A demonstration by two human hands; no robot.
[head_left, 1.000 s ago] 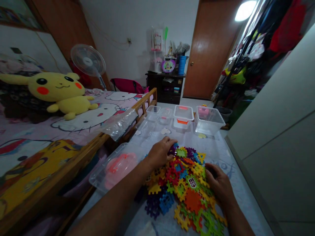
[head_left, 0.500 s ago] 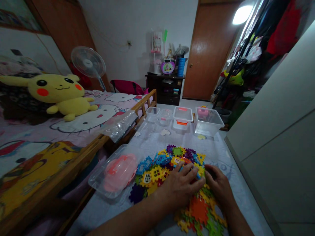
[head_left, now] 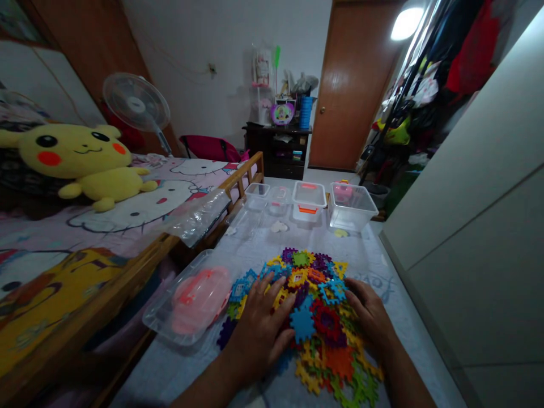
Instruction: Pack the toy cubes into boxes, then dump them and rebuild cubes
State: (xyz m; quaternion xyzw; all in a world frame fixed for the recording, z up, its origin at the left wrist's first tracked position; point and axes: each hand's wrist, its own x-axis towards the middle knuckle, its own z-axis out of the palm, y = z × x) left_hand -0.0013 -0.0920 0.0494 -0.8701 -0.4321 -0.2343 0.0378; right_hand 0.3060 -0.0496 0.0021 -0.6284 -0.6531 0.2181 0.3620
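A heap of colourful plastic interlocking gear-edged building pieces lies spread on the bed sheet in front of me. My left hand rests palm down on the heap's left part, fingers spread. Several yellow and blue window-patterned pieces are next to it. At the heap's right edge is my right hand, its fingers stretched toward a light blue openwork piece; they reach its edge, without a visible grip. Between the hands lie a solid blue piece, a dark red one and an orange one.
A clear lid with a pink lidded item is on the left. Several clear plastic boxes stand at the far edge. A wooden rail borders the left side; a white cabinet rises on the right.
My left hand has moved left across the heap, uncovering blue and dark red pieces. My right hand stays at the right edge. The view has turned slightly right.
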